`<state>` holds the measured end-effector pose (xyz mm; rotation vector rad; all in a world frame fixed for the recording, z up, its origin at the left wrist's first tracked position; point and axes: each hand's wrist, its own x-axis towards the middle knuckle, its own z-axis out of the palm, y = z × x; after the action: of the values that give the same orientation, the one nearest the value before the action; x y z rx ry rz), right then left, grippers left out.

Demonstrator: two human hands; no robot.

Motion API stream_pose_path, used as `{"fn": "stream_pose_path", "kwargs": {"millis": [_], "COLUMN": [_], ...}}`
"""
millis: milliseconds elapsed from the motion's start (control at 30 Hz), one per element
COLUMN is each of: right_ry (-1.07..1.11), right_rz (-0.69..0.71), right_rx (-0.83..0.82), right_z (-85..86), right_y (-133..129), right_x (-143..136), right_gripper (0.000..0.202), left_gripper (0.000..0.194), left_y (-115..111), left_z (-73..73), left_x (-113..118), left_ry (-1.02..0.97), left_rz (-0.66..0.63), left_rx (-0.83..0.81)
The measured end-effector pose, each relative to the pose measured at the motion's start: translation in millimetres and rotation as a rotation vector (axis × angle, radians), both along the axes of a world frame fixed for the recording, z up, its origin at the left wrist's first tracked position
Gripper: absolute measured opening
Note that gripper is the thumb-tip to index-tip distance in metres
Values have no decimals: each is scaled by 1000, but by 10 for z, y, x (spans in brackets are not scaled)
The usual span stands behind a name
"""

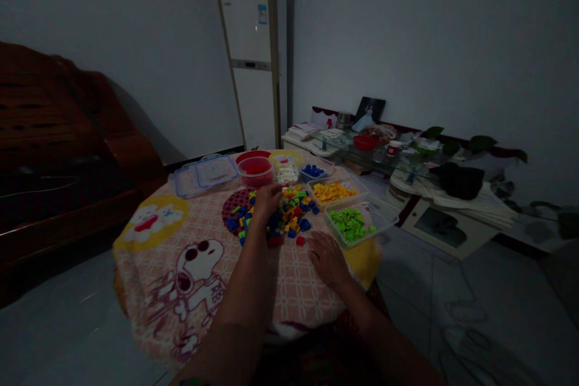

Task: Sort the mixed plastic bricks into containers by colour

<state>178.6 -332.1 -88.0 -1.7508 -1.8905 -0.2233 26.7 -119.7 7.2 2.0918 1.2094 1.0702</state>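
Note:
My left hand [268,200] is over a mixed pile of small plastic building blocks [292,217] in blue, yellow, green and red. Its fingers are drawn together in a pinch, and whatever is in them is too small to make out. My right hand [328,259] lies on the tablecloth [298,289], fingers apart and holding nothing, just right of a single red block [300,241]. Close to it stands a clear tub of green blocks [353,223]. Behind that is a tub of yellow blocks [335,191].
Toward the back of the round table are a tub of blue blocks [313,170], white blocks [286,175] and a round tub with red contents [256,170]. Clear lids [205,175] lie at the back left. A cluttered glass-topped stand [380,157] is beyond the table.

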Motion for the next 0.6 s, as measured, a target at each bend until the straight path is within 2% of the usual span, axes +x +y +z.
{"fn": "stream_pose_path", "kwargs": {"millis": [133, 233, 367, 600], "right_ry": [-9, -5, -1, 5], "right_rz": [9, 9, 0, 4], "right_rx": [0, -3, -5, -21], "right_z": [0, 3, 12, 10], "right_y": [3, 4, 0, 0], "right_x": [0, 0, 2, 2], "right_gripper": [34, 35, 34, 36], "left_gripper": [27, 22, 19, 20], "left_y": [73, 120, 156, 158], "left_z": [23, 10, -41, -99], "left_x": [-405, -580, -584, -523], "left_ry": [139, 238, 287, 319], "left_rz": [88, 21, -114, -87], "left_rx": [-64, -190, -273, -197]}}
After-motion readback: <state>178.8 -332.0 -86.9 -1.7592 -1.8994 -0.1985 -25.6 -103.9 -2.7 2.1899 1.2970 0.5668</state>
